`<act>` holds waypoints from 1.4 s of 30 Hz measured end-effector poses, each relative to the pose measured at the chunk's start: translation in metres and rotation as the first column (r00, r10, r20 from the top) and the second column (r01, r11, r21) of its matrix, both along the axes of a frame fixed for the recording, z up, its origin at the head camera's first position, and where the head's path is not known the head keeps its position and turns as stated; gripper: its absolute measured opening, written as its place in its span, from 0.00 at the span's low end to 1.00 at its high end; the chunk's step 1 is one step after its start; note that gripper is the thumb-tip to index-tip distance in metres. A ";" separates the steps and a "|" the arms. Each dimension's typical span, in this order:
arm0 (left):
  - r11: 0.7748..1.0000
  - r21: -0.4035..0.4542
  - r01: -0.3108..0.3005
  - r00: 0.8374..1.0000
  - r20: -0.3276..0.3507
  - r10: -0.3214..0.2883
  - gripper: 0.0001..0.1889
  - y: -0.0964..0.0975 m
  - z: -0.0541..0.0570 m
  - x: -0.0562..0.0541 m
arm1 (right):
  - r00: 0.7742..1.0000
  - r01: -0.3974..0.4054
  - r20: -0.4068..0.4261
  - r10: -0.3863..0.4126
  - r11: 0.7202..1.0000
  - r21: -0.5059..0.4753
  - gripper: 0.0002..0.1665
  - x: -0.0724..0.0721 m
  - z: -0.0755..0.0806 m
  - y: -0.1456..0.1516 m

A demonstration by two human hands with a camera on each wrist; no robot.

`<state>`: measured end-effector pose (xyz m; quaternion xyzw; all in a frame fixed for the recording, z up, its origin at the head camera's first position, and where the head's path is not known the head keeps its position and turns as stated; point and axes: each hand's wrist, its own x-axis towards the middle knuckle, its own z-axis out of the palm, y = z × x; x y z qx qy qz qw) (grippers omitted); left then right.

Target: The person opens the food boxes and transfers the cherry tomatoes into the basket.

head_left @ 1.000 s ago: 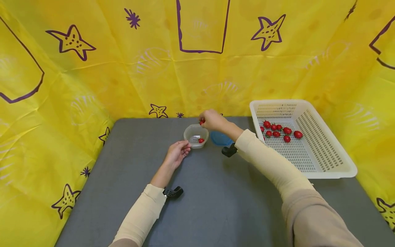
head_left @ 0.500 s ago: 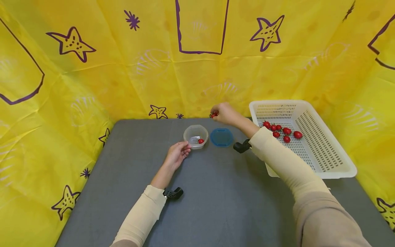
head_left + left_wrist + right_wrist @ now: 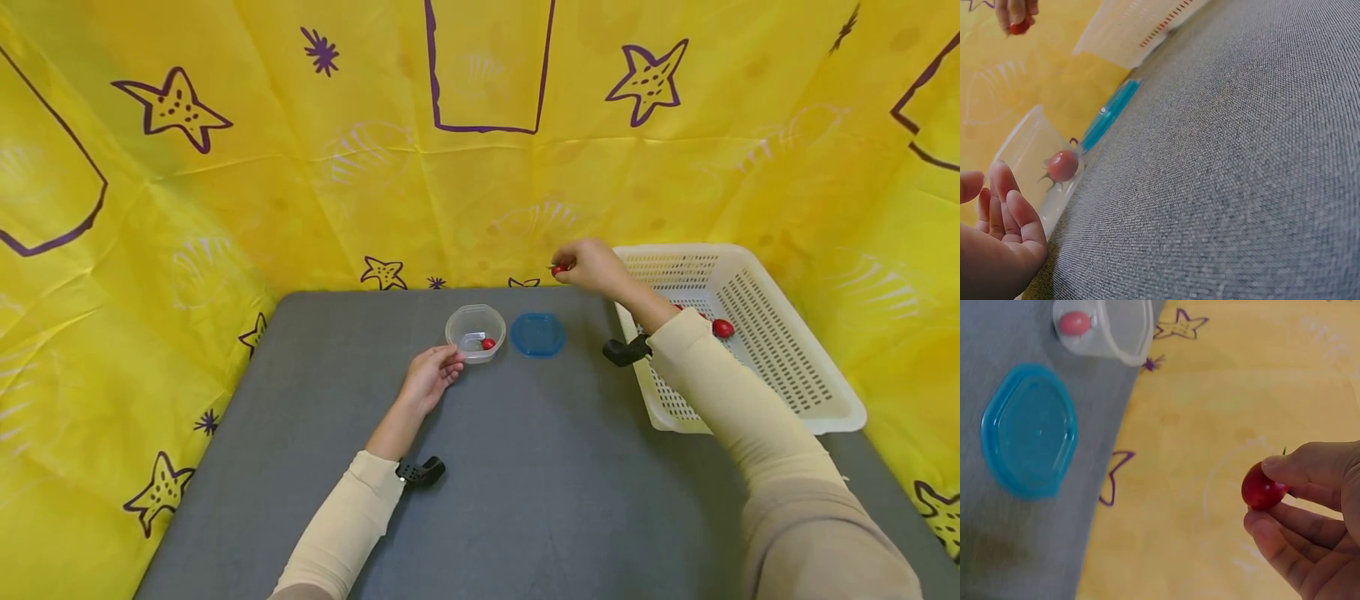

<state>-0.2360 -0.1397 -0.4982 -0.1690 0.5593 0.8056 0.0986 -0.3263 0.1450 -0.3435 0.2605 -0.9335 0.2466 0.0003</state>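
Note:
A clear plastic container (image 3: 476,327) with one cherry tomato (image 3: 488,343) inside stands near the far side of the table. At its near-left rim, my left hand (image 3: 431,377) pinches it between thumb and fingers; the left wrist view shows the fingertips overlapping the wall. My right hand (image 3: 592,265) is raised beside the basket's far left corner. Its thumb and fingers pinch another cherry tomato (image 3: 1263,486), red with a green stem. A blue lid (image 3: 538,335) lies flat just right of the container.
A white perforated basket (image 3: 795,358) stands at the right of the grey table (image 3: 510,483). Several cherry tomatoes lie in it, mostly hidden by my right arm; one tomato (image 3: 723,328) shows. Yellow patterned cloth (image 3: 480,200) hangs behind and along the sides.
My right hand has moved right with the tomato, from over the container's far rim, past the lid, to the basket's left corner. The left hand and container have stayed put.

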 end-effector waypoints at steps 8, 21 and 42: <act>1.000 -0.015 0.003 1.000 -0.005 -0.003 0.05 0.000 -0.001 0.001 | 0.997 0.076 0.016 -0.076 0.997 0.010 0.16 -0.001 -0.006 0.032; 1.000 -0.003 -0.003 1.000 -0.012 0.003 0.03 0.000 0.000 0.002 | 0.990 0.126 0.056 -0.128 0.992 0.032 0.15 0.001 -0.016 0.083; 1.000 0.018 0.015 0.999 -0.030 -0.014 0.04 0.000 -0.001 0.001 | 0.978 0.046 0.191 -0.081 0.983 0.178 0.11 0.002 -0.058 0.139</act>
